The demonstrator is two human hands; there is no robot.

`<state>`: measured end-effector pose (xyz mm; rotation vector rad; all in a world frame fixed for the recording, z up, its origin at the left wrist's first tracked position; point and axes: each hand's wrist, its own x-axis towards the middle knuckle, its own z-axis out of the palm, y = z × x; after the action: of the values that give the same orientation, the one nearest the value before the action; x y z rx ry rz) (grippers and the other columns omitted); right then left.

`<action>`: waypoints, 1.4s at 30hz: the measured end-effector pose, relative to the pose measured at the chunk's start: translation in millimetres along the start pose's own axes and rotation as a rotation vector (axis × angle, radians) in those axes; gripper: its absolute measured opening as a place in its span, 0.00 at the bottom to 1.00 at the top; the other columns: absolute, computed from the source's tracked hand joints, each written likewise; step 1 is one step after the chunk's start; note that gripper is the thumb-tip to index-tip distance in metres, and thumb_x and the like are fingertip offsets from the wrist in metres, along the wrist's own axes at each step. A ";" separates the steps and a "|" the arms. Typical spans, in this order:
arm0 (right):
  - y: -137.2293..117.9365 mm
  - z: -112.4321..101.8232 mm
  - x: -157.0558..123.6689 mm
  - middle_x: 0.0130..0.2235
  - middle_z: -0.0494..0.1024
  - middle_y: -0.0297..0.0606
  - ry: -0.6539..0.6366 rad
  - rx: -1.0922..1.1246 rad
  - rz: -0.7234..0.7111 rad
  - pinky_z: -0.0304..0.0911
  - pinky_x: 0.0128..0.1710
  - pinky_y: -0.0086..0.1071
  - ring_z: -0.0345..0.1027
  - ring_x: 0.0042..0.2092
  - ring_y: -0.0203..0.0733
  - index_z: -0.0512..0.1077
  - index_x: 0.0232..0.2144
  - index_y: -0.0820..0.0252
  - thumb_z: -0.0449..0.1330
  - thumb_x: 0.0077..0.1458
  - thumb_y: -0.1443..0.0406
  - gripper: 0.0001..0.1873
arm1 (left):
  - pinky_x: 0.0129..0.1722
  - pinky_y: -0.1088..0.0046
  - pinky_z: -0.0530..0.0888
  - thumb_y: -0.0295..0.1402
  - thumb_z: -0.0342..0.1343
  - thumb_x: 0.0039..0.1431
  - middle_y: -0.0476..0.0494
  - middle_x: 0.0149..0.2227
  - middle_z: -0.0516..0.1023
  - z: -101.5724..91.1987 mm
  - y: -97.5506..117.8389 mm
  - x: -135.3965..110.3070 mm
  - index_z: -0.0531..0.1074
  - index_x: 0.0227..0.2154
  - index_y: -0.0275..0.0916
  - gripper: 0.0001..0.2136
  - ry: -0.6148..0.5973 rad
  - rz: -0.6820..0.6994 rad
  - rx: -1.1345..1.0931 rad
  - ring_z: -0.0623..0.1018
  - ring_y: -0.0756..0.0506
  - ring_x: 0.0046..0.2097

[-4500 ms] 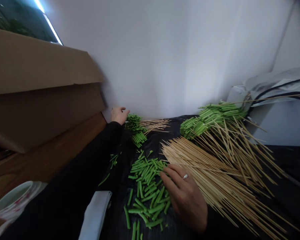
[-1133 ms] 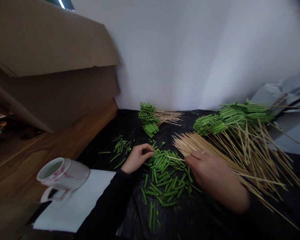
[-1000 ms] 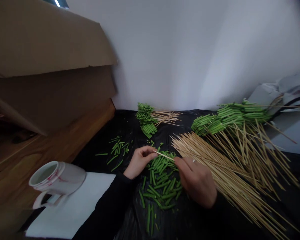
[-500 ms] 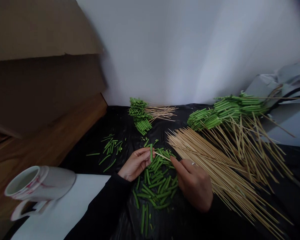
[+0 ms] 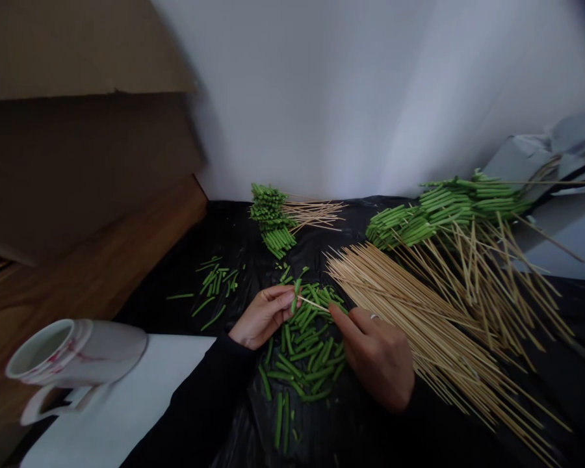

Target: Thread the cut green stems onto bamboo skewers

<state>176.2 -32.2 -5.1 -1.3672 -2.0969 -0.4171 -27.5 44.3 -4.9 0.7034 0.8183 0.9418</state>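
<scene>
My left hand (image 5: 263, 315) pinches a short green stalk piece (image 5: 296, 294) upright above the loose pile of cut green pieces (image 5: 305, 351). My right hand (image 5: 377, 354), a ring on one finger, pinches a bamboo skewer (image 5: 314, 304) whose tip meets that piece. Both hands hover over the black plastic sheet (image 5: 361, 429). A big heap of bare bamboo skewers (image 5: 419, 312) lies just right of my right hand.
Finished green skewers (image 5: 275, 218) lie by the white wall; a larger stack (image 5: 443, 211) sits at the back right. Scattered green scraps (image 5: 214, 286) lie at the left. A white mug (image 5: 73, 354) stands on white paper (image 5: 121, 409), under a cardboard box (image 5: 78, 123).
My left hand came back from the far skewers, picked a green piece from the pile and lifted it. My right hand took one skewer and brought its tip to that piece.
</scene>
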 end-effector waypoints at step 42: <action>-0.8 0.8 1.9 0.26 0.70 0.33 -0.018 0.060 0.051 0.47 0.28 0.34 0.58 0.27 0.36 0.74 0.41 0.60 0.49 0.58 0.74 0.15 | 0.31 0.77 0.68 0.32 0.71 0.43 0.46 0.25 0.78 8.3 -2.9 -3.7 0.79 0.28 0.34 0.10 0.039 0.125 0.158 0.74 0.52 0.29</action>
<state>174.7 -30.7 -4.4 -1.3907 -2.0677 -0.3198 -20.5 38.4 -1.9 0.8836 0.8976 1.0130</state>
